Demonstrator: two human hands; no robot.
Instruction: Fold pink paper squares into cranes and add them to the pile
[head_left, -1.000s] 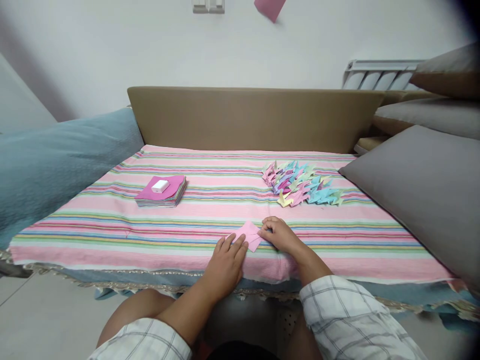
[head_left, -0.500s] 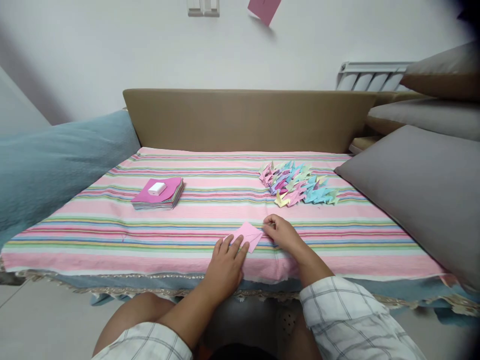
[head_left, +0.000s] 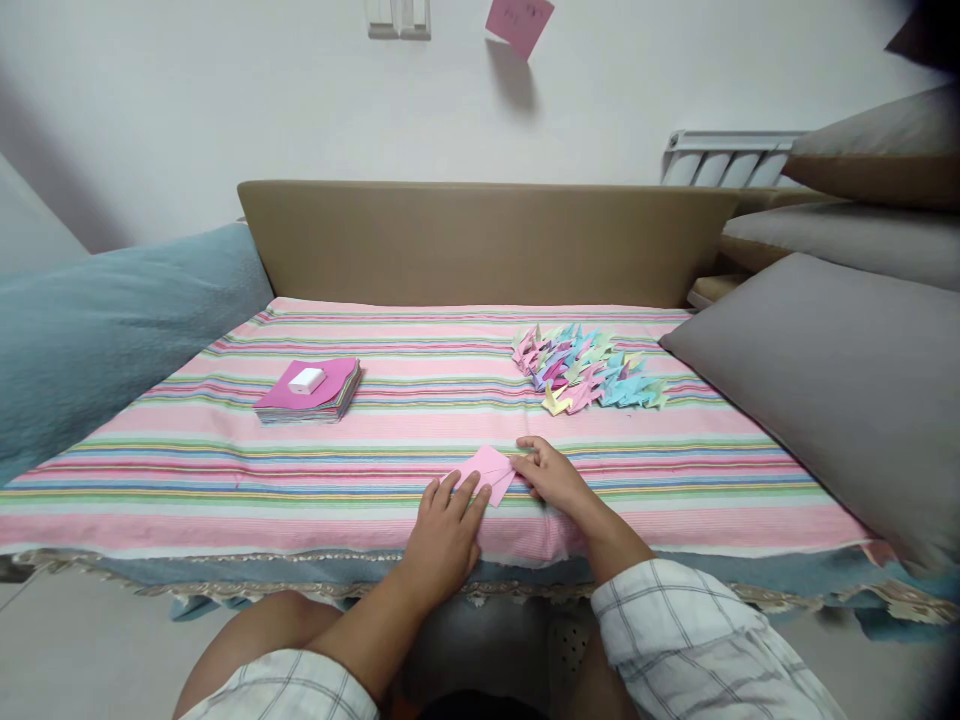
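Observation:
A folded piece of pink origami paper [head_left: 487, 464] lies near the front of the striped cloth [head_left: 300, 515], with crease lines running toward its right corner. My left hand [head_left: 448, 520] rests flat on its left part, fingers stretched out and covering some of it. At the paper's right corner, my right hand [head_left: 553, 474] pinches the tip between thumb and forefinger. Beyond the right hand sits a cluster of folded paper cranes [head_left: 585, 372] in pink, blue, purple, green and yellow.
On the left is a stack of coloured paper [head_left: 330, 405] with a small white block [head_left: 307, 381] on top. Grey cushions [head_left: 810, 390] pile up at the right, a blue cushion [head_left: 127, 330] lies at the left, and a brown backrest [head_left: 480, 245] stands behind.
My right hand has moved in slightly and now grips the paper's right corner. My left hand stays flat on the paper. The whole view has shifted a little.

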